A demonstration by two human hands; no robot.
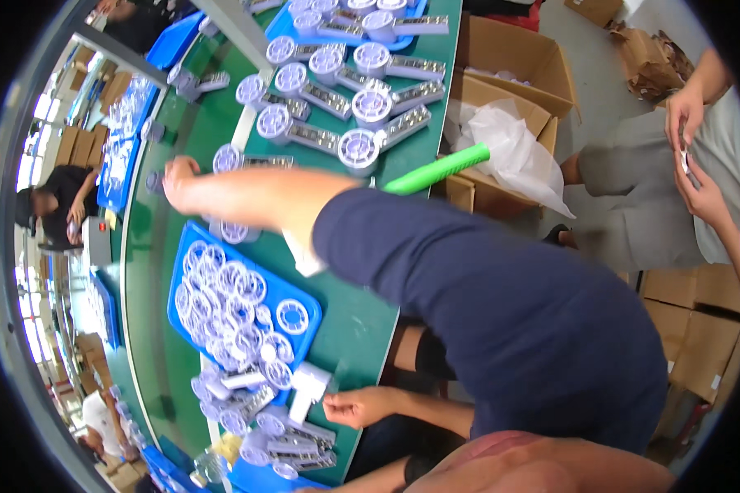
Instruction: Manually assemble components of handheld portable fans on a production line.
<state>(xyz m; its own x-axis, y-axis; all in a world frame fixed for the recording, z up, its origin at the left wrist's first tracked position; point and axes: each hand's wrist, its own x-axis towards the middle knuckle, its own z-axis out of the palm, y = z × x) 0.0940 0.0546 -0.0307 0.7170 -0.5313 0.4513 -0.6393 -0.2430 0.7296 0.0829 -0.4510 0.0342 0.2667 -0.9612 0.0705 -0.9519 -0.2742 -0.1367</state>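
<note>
Grey round part (pixel 154 183) sits at the right hand's curled grip (pixel 181 184).

No text, brand, number or sign can be read here. On the cardboard boxes (pixel 668 320) at the lower right there are small white patches (pixel 715 381), which look like labels, but they are too small for me to tell if something is printed on them.
</note>
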